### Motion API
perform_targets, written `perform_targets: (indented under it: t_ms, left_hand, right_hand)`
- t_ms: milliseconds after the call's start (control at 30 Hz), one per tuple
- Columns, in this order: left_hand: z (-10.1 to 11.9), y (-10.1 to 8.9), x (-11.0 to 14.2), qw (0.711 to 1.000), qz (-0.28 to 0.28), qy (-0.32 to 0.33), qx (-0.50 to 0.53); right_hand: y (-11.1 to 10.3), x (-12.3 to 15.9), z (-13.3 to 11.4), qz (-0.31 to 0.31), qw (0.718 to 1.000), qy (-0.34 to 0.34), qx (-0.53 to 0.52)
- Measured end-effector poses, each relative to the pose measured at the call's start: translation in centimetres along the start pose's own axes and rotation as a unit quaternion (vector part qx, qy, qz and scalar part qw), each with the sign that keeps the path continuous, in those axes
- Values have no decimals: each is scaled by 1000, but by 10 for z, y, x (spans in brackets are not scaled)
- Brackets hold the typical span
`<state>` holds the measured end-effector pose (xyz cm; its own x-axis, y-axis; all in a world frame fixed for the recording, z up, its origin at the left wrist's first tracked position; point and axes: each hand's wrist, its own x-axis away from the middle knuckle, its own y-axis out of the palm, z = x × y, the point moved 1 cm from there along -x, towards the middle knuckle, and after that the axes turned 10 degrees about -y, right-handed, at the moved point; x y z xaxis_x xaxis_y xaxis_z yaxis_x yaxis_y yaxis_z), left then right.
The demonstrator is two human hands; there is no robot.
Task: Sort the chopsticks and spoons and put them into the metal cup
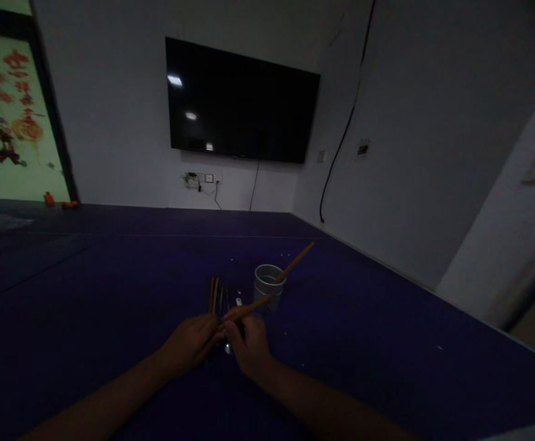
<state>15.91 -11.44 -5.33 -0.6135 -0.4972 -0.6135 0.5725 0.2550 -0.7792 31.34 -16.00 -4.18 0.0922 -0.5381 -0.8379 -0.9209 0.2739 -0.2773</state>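
A grey cup (267,293) stands on the purple counter (363,343). Left of the cup and nearer the viewer, the fingers of the left hand (194,340) and right hand (251,346) are closed on a held wooden stick (253,305), tip towards the cup. A leaning wooden stick (297,260) rests inside the cup; slender utensils (214,295) lie left of it

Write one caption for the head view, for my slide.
Two hands hold a wooden stick beside a grey cup.
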Motion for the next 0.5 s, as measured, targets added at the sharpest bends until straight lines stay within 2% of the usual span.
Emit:
perform_targets:
  t_ms: [267,500]
  left_hand:
    - [-4,-1,-1,994,-24,-42,95]
    - [-4,-1,-2,990,-59,-61,115]
  right_hand:
    - [4,-2,6,-42,999,3,25]
    - [4,-2,14,-72,996,-7,60]
